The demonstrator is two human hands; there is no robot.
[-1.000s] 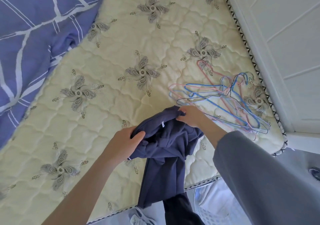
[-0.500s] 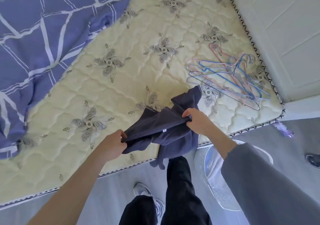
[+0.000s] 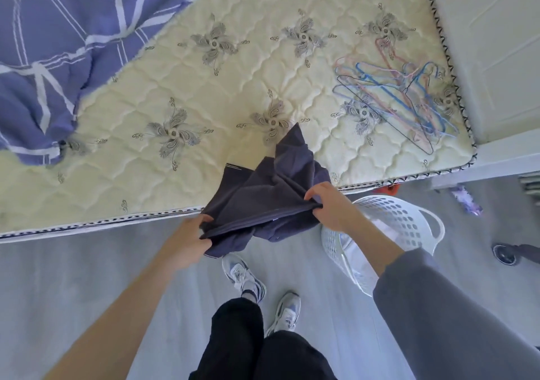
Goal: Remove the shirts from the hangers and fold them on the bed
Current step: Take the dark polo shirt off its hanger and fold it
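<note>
While left hand (image 3: 187, 242) and right hand (image 3: 330, 207) each pinch an edge of the bunched navy shirt (image 3: 263, 187) over the bed (image 3: 233, 87) edge, white laundry basket (image 3: 409, 222) sits on floor (image 3: 87, 277) under right wrist, contents unclear, hangers (image 3: 394, 96) heaped on bed corner.

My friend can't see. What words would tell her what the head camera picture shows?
A person's left hand and right hand grip a navy shirt over the near edge of a cream mattress. Empty wire hangers lie piled near its right corner; a white laundry basket sits on the floor.
</note>
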